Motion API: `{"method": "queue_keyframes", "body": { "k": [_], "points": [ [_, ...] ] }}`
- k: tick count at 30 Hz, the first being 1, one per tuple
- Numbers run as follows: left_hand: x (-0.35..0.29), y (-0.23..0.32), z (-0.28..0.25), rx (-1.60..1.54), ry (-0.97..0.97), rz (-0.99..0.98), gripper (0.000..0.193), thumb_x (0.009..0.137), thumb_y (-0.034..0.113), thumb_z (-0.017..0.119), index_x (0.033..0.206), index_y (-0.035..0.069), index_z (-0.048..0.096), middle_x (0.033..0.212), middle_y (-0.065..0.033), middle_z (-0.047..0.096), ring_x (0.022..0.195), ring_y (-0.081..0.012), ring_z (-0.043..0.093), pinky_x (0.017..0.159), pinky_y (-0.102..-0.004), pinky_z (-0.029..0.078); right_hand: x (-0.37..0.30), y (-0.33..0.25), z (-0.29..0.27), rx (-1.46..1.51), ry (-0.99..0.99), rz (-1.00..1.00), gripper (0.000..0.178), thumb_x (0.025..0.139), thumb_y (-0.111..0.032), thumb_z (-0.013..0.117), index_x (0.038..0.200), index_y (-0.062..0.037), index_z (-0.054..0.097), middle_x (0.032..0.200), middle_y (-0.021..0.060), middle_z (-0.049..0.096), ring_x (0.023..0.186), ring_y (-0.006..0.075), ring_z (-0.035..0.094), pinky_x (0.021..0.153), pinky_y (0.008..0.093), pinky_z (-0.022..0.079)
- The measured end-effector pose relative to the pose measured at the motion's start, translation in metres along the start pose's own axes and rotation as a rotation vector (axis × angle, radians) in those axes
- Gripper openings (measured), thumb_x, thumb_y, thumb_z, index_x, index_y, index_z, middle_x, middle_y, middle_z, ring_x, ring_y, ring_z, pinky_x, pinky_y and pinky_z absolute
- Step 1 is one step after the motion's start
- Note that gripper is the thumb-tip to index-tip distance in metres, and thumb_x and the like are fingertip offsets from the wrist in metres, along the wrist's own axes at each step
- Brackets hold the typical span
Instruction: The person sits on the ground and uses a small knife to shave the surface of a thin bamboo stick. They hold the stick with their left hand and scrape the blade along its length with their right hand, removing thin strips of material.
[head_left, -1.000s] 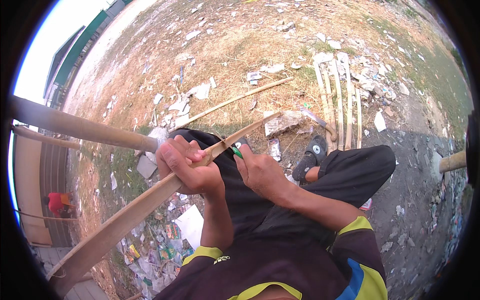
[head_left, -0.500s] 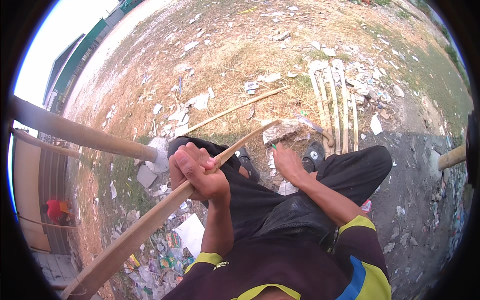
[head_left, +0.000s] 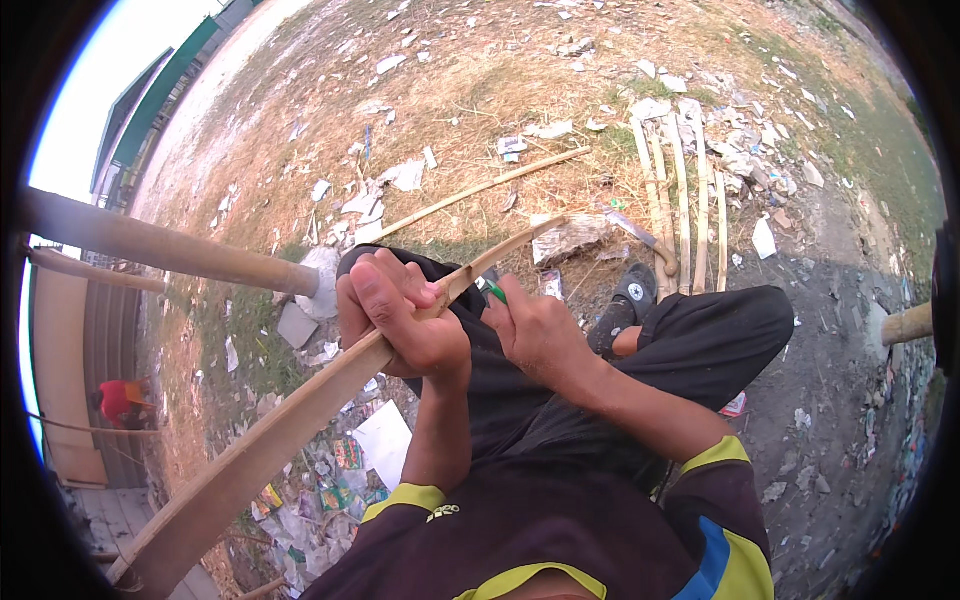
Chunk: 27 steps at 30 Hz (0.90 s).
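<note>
My left hand (head_left: pixel 405 310) is closed around a long split bamboo strip (head_left: pixel 290 430), which slants from the lower left up to a thin tip in front of me. My right hand (head_left: pixel 540 335) is closed on a small green-handled tool (head_left: pixel 494 290) beside the strip, just beyond the left hand. Most of that tool is hidden by the fingers and the strip, so its kind is unclear. On the ground past my feet lies a blade with a curved wooden handle (head_left: pixel 660 252), next to a pale block (head_left: pixel 570 240).
Several bamboo strips (head_left: pixel 683 210) lie side by side ahead on the right. Another strip (head_left: pixel 480 193) lies ahead to the left. A thick pole (head_left: pixel 180 242) crosses on the left, and a pole end (head_left: pixel 907 324) shows at right. Paper and plastic scraps (head_left: pixel 340 480) litter the ground.
My right hand has moved left and nearer, bringing the green-handled tool up to the bamboo strip. The left hand keeps its grip. The view has shifted slightly.
</note>
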<state>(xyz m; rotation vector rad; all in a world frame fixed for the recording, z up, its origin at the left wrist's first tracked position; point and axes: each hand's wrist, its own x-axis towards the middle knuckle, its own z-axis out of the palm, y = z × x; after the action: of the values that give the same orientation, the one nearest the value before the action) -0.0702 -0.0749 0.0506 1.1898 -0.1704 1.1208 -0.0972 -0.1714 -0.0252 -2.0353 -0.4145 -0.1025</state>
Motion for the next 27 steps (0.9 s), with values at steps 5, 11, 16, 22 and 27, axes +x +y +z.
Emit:
{"method": "queue_keyframes", "body": {
  "k": [5, 11, 16, 22, 27],
  "points": [
    [0.003, 0.0, -0.003, 0.061, 0.044, -0.003, 0.037, 0.098, 0.017, 0.043, 0.065, 0.008, 0.031, 0.052, 0.0013, 0.027, 0.045, -0.0054, 0.025, 0.04, -0.0204, 0.021, -0.004, -0.01, -0.002, -0.008, -0.02, -0.042, 0.016, 0.094, -0.017, 0.052, 0.093, -0.0019, 0.047, 0.059, 0.0246, 0.056, 0.058, 0.0447, 0.059, 0.05, 0.0518, 0.045],
    [0.001, -0.001, 0.0, -0.006, 0.016, -0.007, 0.035, 0.097, 0.016, 0.046, 0.066, 0.011, 0.032, 0.053, 0.0037, 0.027, 0.044, -0.0044, 0.026, 0.039, -0.0182, 0.02, -0.001, 0.029, -0.003, -0.216, -0.017, 0.042, 0.02, 0.095, -0.021, 0.051, 0.09, -0.0015, 0.048, 0.053, 0.0228, 0.055, 0.052, 0.0418, 0.06, 0.046, 0.0501, 0.047],
    [0.0, -0.002, 0.005, 0.027, 0.022, 0.008, 0.034, 0.097, 0.017, 0.046, 0.066, 0.01, 0.033, 0.053, 0.0035, 0.027, 0.044, -0.0044, 0.026, 0.039, -0.018, 0.019, -0.002, 0.045, 0.01, -0.126, 0.033, 0.03, 0.021, 0.095, -0.021, 0.052, 0.089, -0.0011, 0.048, 0.053, 0.024, 0.054, 0.053, 0.0433, 0.059, 0.046, 0.0503, 0.046],
    [0.0, 0.003, 0.005, 0.017, 0.011, -0.029, 0.035, 0.098, 0.016, 0.042, 0.066, 0.007, 0.032, 0.052, 0.0005, 0.029, 0.045, -0.0061, 0.025, 0.039, -0.0202, 0.02, 0.004, 0.032, 0.01, -0.051, 0.055, 0.006, 0.021, 0.095, -0.02, 0.051, 0.089, -0.0006, 0.048, 0.053, 0.0239, 0.054, 0.053, 0.0432, 0.059, 0.046, 0.0507, 0.046],
    [0.002, 0.0, 0.002, 0.022, -0.005, -0.019, 0.035, 0.098, 0.016, 0.042, 0.066, 0.007, 0.032, 0.052, 0.0004, 0.03, 0.045, -0.0059, 0.025, 0.039, -0.0196, 0.02, 0.008, 0.057, 0.012, -0.19, 0.024, -0.015, 0.019, 0.094, -0.018, 0.053, 0.088, -0.0006, 0.048, 0.052, 0.0236, 0.053, 0.053, 0.0425, 0.059, 0.046, 0.0508, 0.045]
  ]
}}
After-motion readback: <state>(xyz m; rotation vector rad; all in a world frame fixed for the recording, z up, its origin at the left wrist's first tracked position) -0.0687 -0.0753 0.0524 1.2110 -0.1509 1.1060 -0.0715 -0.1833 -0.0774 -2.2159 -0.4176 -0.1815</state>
